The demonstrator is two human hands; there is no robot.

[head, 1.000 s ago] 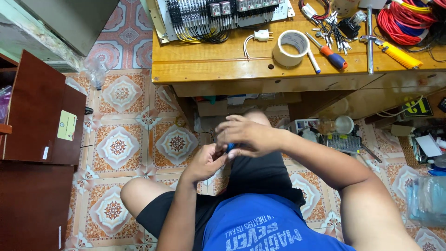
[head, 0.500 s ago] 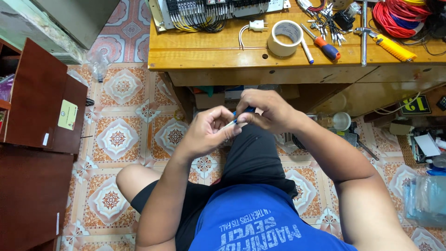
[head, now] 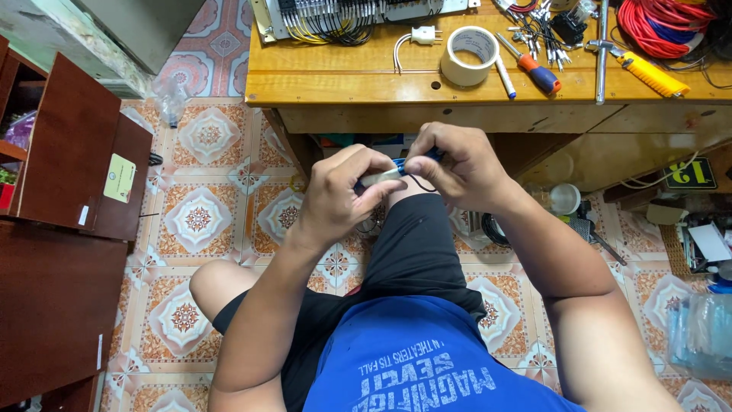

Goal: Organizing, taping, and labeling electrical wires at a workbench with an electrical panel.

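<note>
Blue-and-white small tool (head: 390,172), thin black wire attached: pinched between left hand (head: 341,197) and right hand (head: 451,165), fingertips together, above the lap, just below the wooden table's (head: 343,80) front edge. Tape roll (head: 470,55) on table.

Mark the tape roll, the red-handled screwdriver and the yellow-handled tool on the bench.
tape roll (head: 469,57), head view, on its side wall.
red-handled screwdriver (head: 540,76), head view, on the handle.
yellow-handled tool (head: 650,75), head view, mid-handle.

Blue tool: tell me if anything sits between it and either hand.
Nothing visible does. The left hand and right hand both pinch the blue tool directly, over the lap, with a thin black wire hanging from it.
</note>
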